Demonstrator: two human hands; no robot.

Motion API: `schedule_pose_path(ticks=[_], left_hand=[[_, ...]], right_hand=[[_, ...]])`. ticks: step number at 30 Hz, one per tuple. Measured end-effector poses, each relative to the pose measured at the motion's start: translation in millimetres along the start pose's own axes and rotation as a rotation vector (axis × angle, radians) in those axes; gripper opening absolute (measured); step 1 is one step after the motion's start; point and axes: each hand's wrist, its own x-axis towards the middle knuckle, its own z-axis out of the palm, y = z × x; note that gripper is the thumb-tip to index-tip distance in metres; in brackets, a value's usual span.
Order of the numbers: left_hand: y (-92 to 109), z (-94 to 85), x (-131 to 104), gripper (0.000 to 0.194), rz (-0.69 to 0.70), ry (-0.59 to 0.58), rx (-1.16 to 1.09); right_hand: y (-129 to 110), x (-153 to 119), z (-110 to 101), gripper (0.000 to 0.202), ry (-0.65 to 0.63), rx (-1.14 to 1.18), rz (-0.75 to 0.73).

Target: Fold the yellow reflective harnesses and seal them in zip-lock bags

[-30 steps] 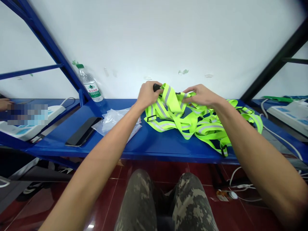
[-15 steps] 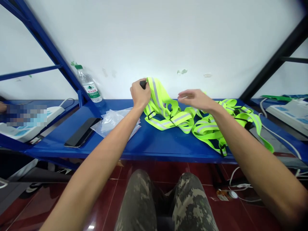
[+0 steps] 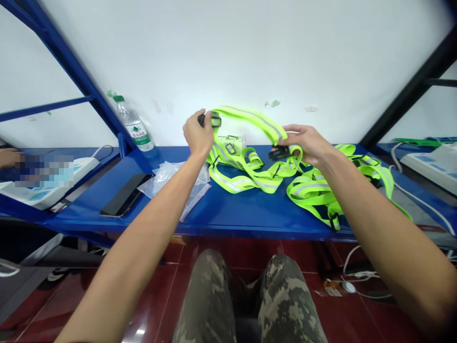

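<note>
One fluorescent reflective strap [image 3: 252, 115] arched between the grasping left hand [image 3: 198, 136] and the newly gripping right hand [image 3: 308, 144], so both controlled it.

Your bare forearms [image 3: 143, 247] reach forward, set wide of your two knees [image 3: 210, 276], while your left hand [image 3: 199, 136] curls into a firm grip, its back toward you, and your right hand [image 3: 309, 144] (well apart from it) points inward in a pinch.

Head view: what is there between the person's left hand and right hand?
A neon yellow-green, grey-striped fabric strap arches between them, as the head view shows.
</note>
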Motion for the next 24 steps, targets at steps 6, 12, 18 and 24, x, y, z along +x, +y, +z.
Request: schedule_pose_path(ticks=[6,12,18,24], left_hand=[[28,18.2,-22,0.042,0.104,-0.279,-0.103],[77,21.3,-32,0.071,0.324,-0.721,-0.195],[86,21.1,-38,0.066,0.401,-0.925,-0.125],[82,21.4,-39,0.034,0.336,-0.881,-0.072]], right_hand=[[-15,12,14,0.01,0.261,0.437,0.149],[-21,-1,37,0.02,0.183,0.256,0.031],[-9,9,31,0.058,0.175,0.052,-0.048],[-13,-5,17,0.059,0.282,-0.271,-0.313]])
